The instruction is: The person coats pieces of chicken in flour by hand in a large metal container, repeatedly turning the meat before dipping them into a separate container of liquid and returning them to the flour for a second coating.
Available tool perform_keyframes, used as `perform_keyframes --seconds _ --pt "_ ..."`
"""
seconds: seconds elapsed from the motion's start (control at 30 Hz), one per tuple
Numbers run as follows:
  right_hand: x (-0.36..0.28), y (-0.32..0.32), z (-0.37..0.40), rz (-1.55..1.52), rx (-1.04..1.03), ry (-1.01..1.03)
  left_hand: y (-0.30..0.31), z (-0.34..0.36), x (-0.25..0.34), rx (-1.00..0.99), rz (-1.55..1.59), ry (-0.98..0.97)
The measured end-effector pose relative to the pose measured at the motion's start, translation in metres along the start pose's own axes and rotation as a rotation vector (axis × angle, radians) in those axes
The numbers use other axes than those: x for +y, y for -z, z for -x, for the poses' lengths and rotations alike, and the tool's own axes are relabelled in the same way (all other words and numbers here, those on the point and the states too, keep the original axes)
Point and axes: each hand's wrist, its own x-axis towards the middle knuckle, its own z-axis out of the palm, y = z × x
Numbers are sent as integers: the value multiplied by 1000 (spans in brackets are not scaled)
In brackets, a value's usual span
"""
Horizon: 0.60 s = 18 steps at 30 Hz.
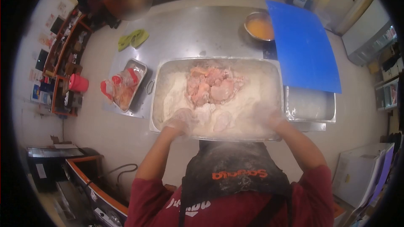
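A large metal tray (154,109) holds white flour (172,88), with a heap of raw meat pieces (215,85) in its middle. Nearer to me, a flour-coated piece (221,120) lies in the flour. My left hand (182,120), in a clear flour-dusted glove, is at the tray's near left, in the flour beside the coated pieces; its fingers are too whitened to make out. My right hand (269,117), also gloved, is at the near right over the flour and smeared by motion, so its fingers cannot be read.
Left on the metal table (185,29) are a small tray with bagged meat (124,88) and a green cloth (133,39). A bowl of orange liquid (260,28), a blue board (305,50) and another metal tray (311,105) stand right. A person (94,6) is at the far left.
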Motion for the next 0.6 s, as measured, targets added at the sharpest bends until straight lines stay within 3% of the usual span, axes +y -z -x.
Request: perform_keyframes --seconds 0.03,0.1,0.13,0.2,0.27,0.37,0.47,0.6 --pt "-9 13 6 -3 -33 50 -32 1 -25 182 328 -123" --pt "0 7 -3 24 -47 117 -76 -7 -54 346 524 -144" --pt "22 -11 -25 61 -22 139 -90 -16 -62 338 388 -43" --pt "32 -6 -33 169 9 168 -72 -22 -58 381 148 -84" --pt "8 15 -10 299 -15 186 -8 2 -16 455 -35 -359" --pt "32 -6 -20 423 90 296 42 -4 19 -5 -282 -48" --pt "19 11 -2 802 133 464 19 -6 3 320 240 -54" --pt "24 24 2 354 234 410 99 -7 51 117 -213 -186"
